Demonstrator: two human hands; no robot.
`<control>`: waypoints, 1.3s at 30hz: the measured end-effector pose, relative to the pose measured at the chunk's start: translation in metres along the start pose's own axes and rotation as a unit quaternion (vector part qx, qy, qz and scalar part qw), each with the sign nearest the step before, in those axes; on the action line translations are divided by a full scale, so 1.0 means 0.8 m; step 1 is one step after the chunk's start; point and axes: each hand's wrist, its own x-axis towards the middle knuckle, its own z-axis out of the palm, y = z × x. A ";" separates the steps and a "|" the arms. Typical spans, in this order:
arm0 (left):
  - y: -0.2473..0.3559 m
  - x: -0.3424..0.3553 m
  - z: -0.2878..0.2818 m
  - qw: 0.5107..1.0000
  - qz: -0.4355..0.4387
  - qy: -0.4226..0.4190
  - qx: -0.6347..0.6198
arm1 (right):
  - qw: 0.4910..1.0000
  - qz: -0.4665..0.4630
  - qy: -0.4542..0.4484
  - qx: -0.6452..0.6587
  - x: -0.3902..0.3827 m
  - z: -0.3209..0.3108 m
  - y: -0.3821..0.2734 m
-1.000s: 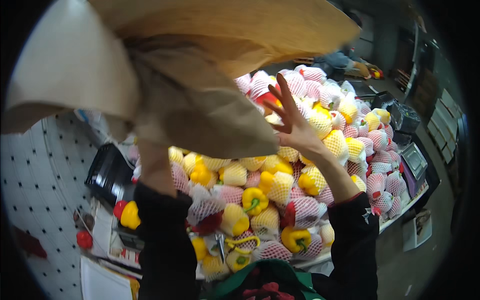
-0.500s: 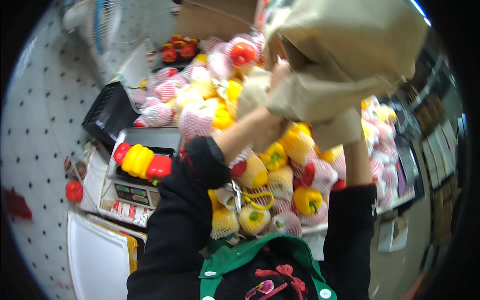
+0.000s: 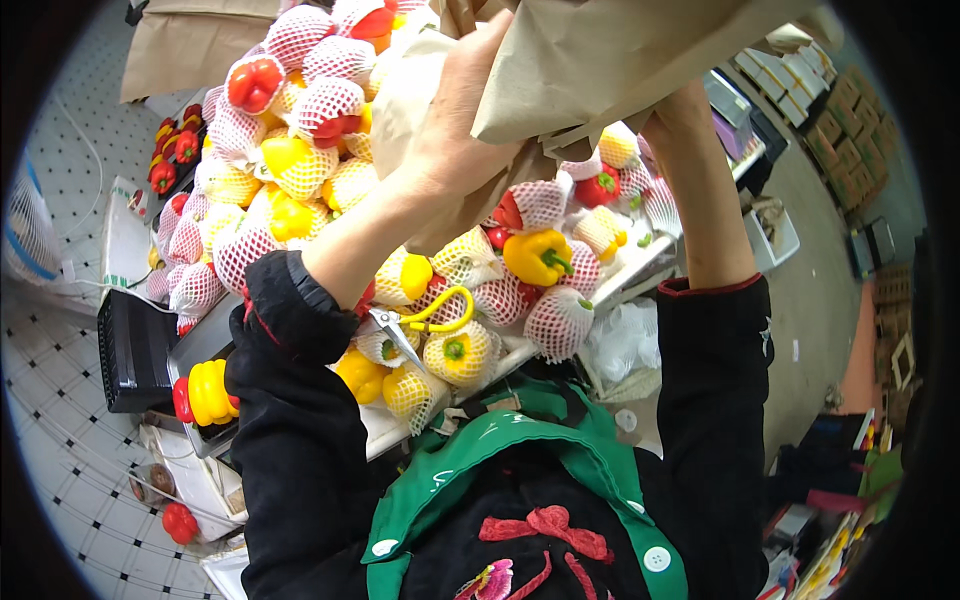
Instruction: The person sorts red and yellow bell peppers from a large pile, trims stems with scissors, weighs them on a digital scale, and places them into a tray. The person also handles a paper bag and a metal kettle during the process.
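Large sheets of brown paper (image 3: 610, 50) arch above a heap of red and yellow bell peppers (image 3: 295, 165), mostly in pink, white or yellow foam nets. My left hand (image 3: 465, 115) is closed on the crumpled paper at upper middle. My right hand (image 3: 670, 115) reaches up under the paper's right part, its fingers hidden. Yellow-handled scissors (image 3: 445, 320) lie at the pile's front, beside an unwrapped yellow pepper (image 3: 535, 255).
At left are a black tray (image 3: 130, 355), a fan (image 3: 28, 235) and bare peppers (image 3: 205, 395). More brown paper (image 3: 170, 50) lies at upper left. A white bin (image 3: 775, 240) and stacked cardboard boxes (image 3: 850, 140) stand right, a clear plastic bag (image 3: 620, 340) below the pile.
The paper and both my hands have moved from the left across to the upper right. The view has shifted too, bringing more of the floor and boxes at right into sight.
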 end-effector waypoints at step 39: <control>0.089 -0.080 0.063 0.851 -0.028 -0.524 0.016 | 0.882 -0.240 0.400 -0.064 -0.136 -0.316 -0.128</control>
